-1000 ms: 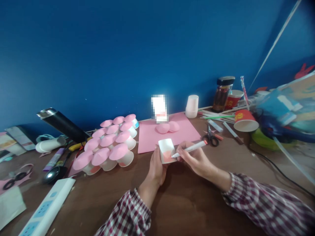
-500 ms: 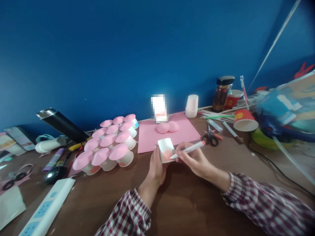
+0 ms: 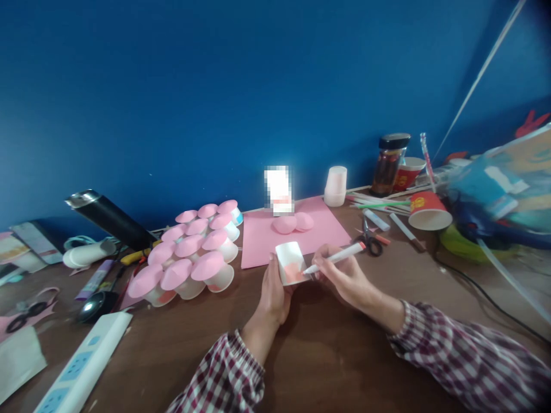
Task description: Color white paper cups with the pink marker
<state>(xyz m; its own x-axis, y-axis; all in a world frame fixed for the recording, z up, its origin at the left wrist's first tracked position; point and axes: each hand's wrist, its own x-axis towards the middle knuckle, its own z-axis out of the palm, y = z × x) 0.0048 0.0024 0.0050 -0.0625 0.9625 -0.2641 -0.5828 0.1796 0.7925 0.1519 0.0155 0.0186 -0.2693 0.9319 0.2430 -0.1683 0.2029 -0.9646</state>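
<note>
My left grip [image 3: 275, 292] is closed around a small white cup [image 3: 287, 253], fingers and thumb at its side and underneath, so the cup sits tilted just ahead of that grip. My right grip [image 3: 342, 274] pinches a white marker [image 3: 340, 258] between thumb and fingers — its red end points away to the right, its tip to the left, at the orange-pink patch [image 3: 294, 273] low on the cup; I cannot tell whether the tip touches

Just beyond both grips, a pink sheet [image 3: 258, 246] lies on the brown worktop [image 3: 327, 350], with pink discs [image 3: 284, 225] overlapping on it. To the left of my left grip, cups with pink cone tops [image 3: 177, 274] stand in close rows — nearer me and farther left is a white power strip [image 3: 86, 358]. Beyond my right grip and slightly to its right lie black-handled scissors [image 3: 366, 234], and a stack of white cups [image 3: 336, 186] stands farther off, near the blue wall [image 3: 275, 86]
</note>
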